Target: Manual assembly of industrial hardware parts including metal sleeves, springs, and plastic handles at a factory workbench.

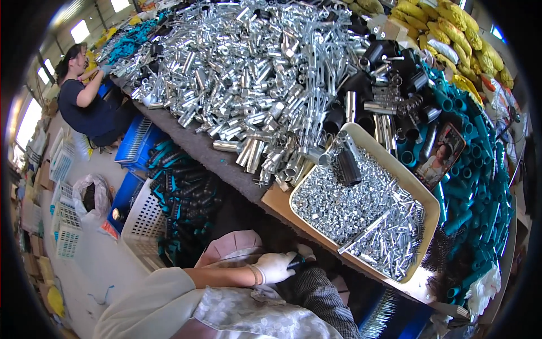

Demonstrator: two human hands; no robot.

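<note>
My left hand [275,267], in a white glove, reaches across my lap below the table edge. Its fingers are closed around a dark cylindrical part [295,261], of which only a short piece shows. My right hand [306,252] lies just beyond that part, in shadow. Only a pale gloved bit of it can be seen, and its fingers are hidden; a dark patterned sleeve [322,294] covers that forearm. Nearest on the table is a cream tray [432,226] of small metal nuts and pins, with a black tube [349,168] on top of them.
A heap of shiny metal sleeves [243,73] covers the table. Teal tubes [480,186] and a phone [441,153] are at right. A white basket [148,226] stands beside black-and-teal handles [183,198] at left. Another person [84,101] works farther along the table.
</note>
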